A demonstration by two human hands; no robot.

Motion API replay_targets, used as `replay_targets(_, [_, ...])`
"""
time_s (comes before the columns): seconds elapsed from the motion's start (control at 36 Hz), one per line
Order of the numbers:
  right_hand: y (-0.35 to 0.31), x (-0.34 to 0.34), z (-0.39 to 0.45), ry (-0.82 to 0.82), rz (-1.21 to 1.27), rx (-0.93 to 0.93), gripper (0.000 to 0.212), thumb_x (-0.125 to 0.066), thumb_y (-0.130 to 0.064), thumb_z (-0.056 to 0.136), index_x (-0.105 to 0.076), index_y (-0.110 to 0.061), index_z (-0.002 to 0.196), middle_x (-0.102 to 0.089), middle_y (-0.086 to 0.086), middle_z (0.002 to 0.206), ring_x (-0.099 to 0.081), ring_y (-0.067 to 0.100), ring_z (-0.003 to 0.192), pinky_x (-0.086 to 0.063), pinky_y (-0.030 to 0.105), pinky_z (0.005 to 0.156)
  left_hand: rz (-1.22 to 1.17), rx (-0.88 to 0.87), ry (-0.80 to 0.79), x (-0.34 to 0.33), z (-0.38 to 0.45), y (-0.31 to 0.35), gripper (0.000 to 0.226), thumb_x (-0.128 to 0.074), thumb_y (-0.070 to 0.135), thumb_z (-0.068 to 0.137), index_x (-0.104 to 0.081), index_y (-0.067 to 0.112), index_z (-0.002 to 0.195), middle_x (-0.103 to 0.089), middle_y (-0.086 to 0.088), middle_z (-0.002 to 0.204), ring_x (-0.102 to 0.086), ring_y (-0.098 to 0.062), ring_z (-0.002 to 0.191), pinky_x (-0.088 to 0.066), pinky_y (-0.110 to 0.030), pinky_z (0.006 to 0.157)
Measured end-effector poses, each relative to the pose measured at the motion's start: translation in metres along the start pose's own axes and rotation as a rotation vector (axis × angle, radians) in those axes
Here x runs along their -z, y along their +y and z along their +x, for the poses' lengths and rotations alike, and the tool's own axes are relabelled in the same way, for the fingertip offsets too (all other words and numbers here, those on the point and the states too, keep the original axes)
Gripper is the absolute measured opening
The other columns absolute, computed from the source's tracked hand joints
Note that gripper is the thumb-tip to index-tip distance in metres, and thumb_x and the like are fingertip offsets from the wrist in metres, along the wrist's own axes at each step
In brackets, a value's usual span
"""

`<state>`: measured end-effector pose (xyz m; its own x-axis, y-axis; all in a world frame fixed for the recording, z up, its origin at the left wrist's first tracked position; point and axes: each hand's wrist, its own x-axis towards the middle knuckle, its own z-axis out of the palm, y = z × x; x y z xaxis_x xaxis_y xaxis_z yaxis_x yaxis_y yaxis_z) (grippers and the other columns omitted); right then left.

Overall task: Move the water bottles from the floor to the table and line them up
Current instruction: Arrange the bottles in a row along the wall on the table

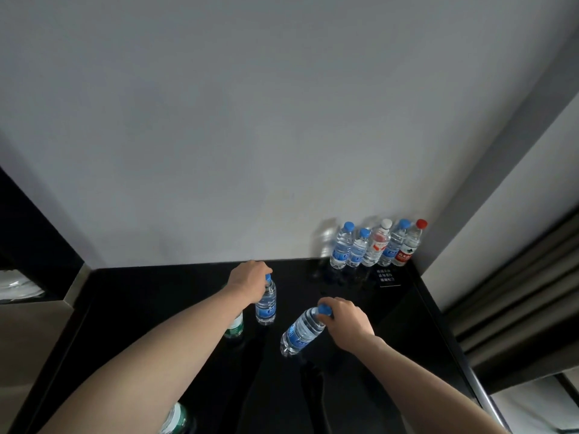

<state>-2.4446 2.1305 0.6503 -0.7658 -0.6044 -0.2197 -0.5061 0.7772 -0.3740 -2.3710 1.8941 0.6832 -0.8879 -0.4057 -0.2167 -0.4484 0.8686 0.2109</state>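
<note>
My left hand (249, 281) grips the cap end of an upright blue-label water bottle (266, 303) standing on the black table (156, 324). My right hand (343, 317) holds the blue cap of a second blue-label bottle (300, 332), which is tilted with its base toward me. A green-label bottle (235, 327) stands partly hidden behind my left forearm. Another green-label bottle (177, 419) shows at the bottom edge. Several bottles (376, 245) stand in a row against the wall at the table's back right corner.
A small black sign (388, 277) with white text lies in front of the row. The wall (250, 136) closes off the back of the table. Dark curtains (517, 292) hang to the right. A metal rail (482, 399) runs along the table's right edge.
</note>
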Motion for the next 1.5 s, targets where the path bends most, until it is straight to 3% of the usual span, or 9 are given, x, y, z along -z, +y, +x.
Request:
replay_targets(0.31, [-0.015, 0.036, 0.074, -0.140, -0.247, 0.143, 0.027, -0.054, -0.040, 0.100, -0.057, -0.031, 0.124, -0.056, -0.002, 0.116, -0.062, 0.024, 0.099, -0.049, 0.035, 0.080, 0.004, 0.050, -0.016, 0.000, 0.007, 0.000, 0.053, -0.061, 0.009, 0.095, -0.051, 0.029, 0.143, -0.060, -0.005, 0.135, -0.062, -0.024, 0.116, -0.054, -0.036, 0.093])
replay_targets(0.47, [-0.012, 0.063, 0.122, -0.116, -0.358, 0.174, 0.018, -0.054, -0.029, 0.099, -0.059, -0.026, 0.115, -0.060, 0.003, 0.118, -0.063, 0.029, 0.100, -0.049, 0.039, 0.074, 0.033, 0.068, -0.027, 0.000, 0.013, 0.002, 0.058, -0.056, 0.005, 0.094, -0.049, 0.032, 0.145, -0.060, -0.003, 0.135, -0.060, -0.024, 0.118, -0.051, -0.035, 0.092])
replay_targets(0.64, [-0.008, 0.095, 0.171, -0.071, -0.477, 0.181, 0.028, -0.055, -0.021, 0.097, -0.056, -0.025, 0.125, -0.055, 0.004, 0.123, -0.062, 0.028, 0.105, -0.049, 0.035, 0.075, 0.047, 0.071, -0.034, -0.004, 0.020, 0.007, 0.058, -0.060, 0.009, 0.094, -0.047, 0.032, 0.146, -0.061, -0.003, 0.135, -0.061, -0.023, 0.116, -0.052, -0.035, 0.093])
replay_targets(0.81, [-0.005, 0.115, 0.213, -0.041, -0.502, 0.226, 0.026, -0.051, -0.028, 0.101, -0.061, -0.028, 0.125, -0.057, 0.003, 0.119, -0.062, 0.026, 0.099, -0.045, 0.033, 0.073, 0.029, 0.101, -0.018, -0.006, 0.026, 0.007, 0.061, -0.063, 0.008, 0.093, -0.047, 0.032, 0.146, -0.062, -0.001, 0.134, -0.062, -0.022, 0.116, -0.053, -0.034, 0.092])
replay_targets(0.97, [0.001, 0.119, 0.233, -0.037, -0.514, 0.234, 0.022, -0.058, -0.029, 0.098, -0.064, -0.026, 0.119, -0.063, 0.001, 0.112, -0.064, 0.022, 0.094, -0.056, 0.037, 0.084, -0.020, 0.145, 0.005, -0.010, 0.029, 0.001, 0.054, -0.062, 0.014, 0.096, -0.048, 0.033, 0.145, -0.062, -0.001, 0.135, -0.063, -0.020, 0.114, -0.054, -0.034, 0.091])
replay_targets(1.22, [0.016, 0.115, 0.249, -0.062, -0.527, 0.235, 0.023, -0.056, -0.036, 0.099, -0.065, -0.024, 0.116, -0.066, 0.002, 0.113, -0.064, 0.022, 0.096, -0.054, 0.036, 0.085, -0.065, 0.184, 0.017, -0.012, 0.029, -0.003, 0.048, -0.058, 0.022, 0.099, -0.048, 0.035, 0.144, -0.063, -0.001, 0.133, -0.065, -0.019, 0.109, -0.056, -0.031, 0.083])
replay_targets(1.36, [0.023, 0.112, 0.254, -0.066, -0.519, 0.194, 0.021, -0.058, -0.025, 0.097, -0.066, -0.026, 0.116, -0.067, 0.000, 0.112, -0.065, 0.021, 0.093, -0.056, 0.036, 0.085, -0.068, 0.196, 0.018, -0.013, 0.030, -0.002, 0.050, -0.058, 0.021, 0.099, -0.047, 0.035, 0.145, -0.061, -0.001, 0.136, -0.063, -0.021, 0.113, -0.056, -0.034, 0.087])
replay_targets(1.5, [0.030, 0.110, 0.256, -0.062, -0.497, 0.182, 0.019, -0.056, -0.026, 0.099, -0.066, -0.026, 0.114, -0.067, 0.000, 0.110, -0.064, 0.020, 0.091, -0.055, 0.033, 0.082, -0.064, 0.195, 0.016, -0.012, 0.032, -0.002, 0.050, -0.057, 0.021, 0.100, -0.046, 0.033, 0.147, -0.060, -0.003, 0.138, -0.062, -0.022, 0.114, -0.054, -0.034, 0.089])
